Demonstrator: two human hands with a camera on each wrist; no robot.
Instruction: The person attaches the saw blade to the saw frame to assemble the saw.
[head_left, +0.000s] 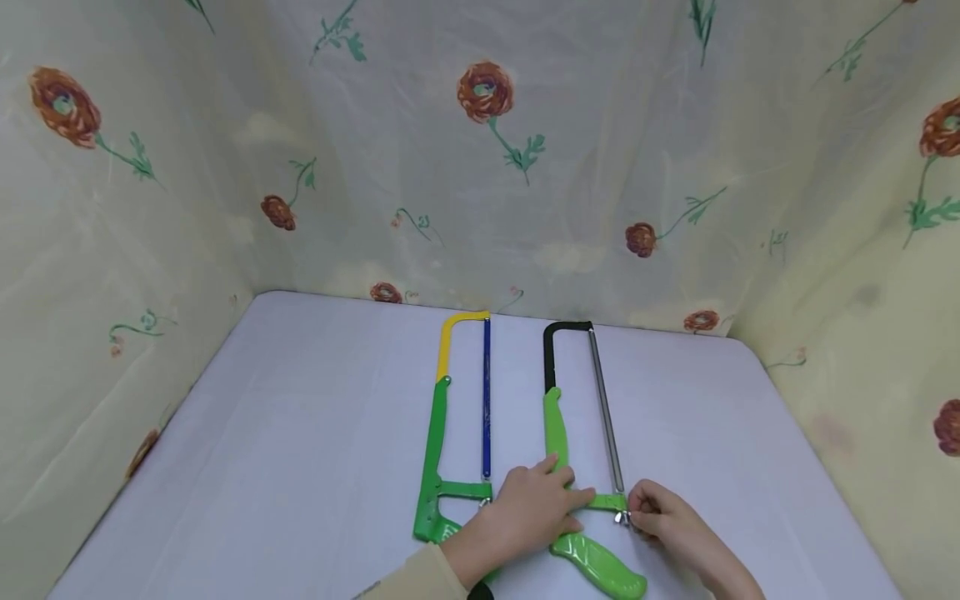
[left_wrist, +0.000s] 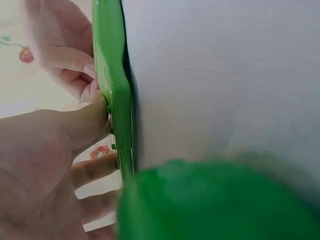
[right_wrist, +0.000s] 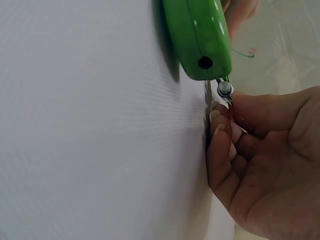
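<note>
A light-green hacksaw (head_left: 555,425) with a black front frame lies flat on the white table, its grey blade on the right. My left hand (head_left: 536,504) presses down on its frame near the crossbar, fingers spread. In the left wrist view the thumb (left_wrist: 90,120) touches the green frame's upper side. At the near end of the blade, my right hand (head_left: 663,517) pinches a metal wing nut (head_left: 622,518) between thumb and fingers. The right wrist view shows that thumb against the wing nut's screw end (right_wrist: 225,89), below the green handle (right_wrist: 200,40); the fingertips partly hide the nut.
Left of it lies a second hacksaw (head_left: 433,433), green with a yellow front and a blue blade. My left forearm passes over its handle. The white table (head_left: 315,433) meets flowered cloth (head_left: 570,208) at the back and sides.
</note>
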